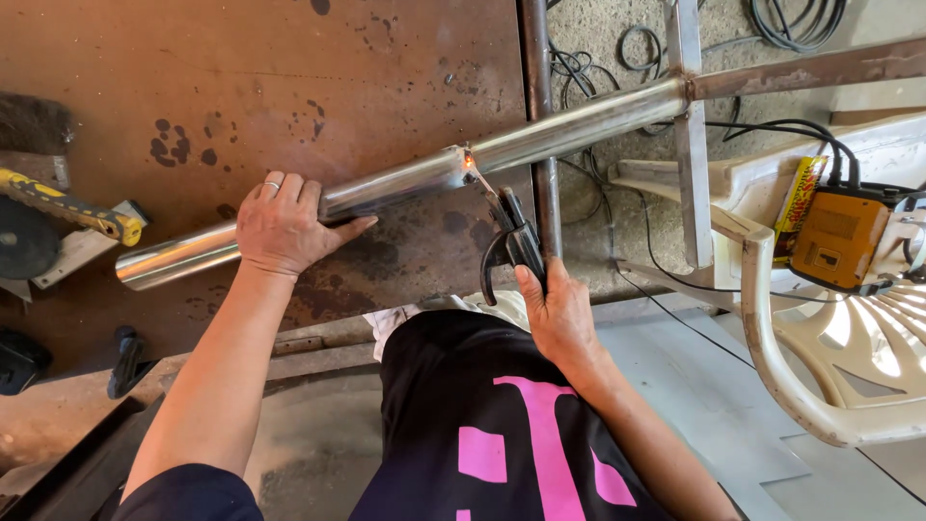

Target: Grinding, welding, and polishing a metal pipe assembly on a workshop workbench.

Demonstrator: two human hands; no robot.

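Observation:
A shiny steel pipe (405, 183) lies slantwise across a rusty metal tabletop (289, 68). My left hand (285, 227), a ring on one finger, presses down over the pipe near its lower left end. My right hand (559, 314) grips a black electrode holder (511, 251). Its thin welding rod (485, 188) reaches up to the joint in the pipe, where a small orange glow (469, 161) shows at the seam. Past the joint the pipe runs up and right to a rusty bar.
A yellow-handled angle grinder (58, 207) lies at the table's left edge. An orange welding machine (837, 236) with black cables sits on a white plastic chair (801, 386) at right. Steel bars (687, 145) cross under the pipe. Cables lie on the concrete floor.

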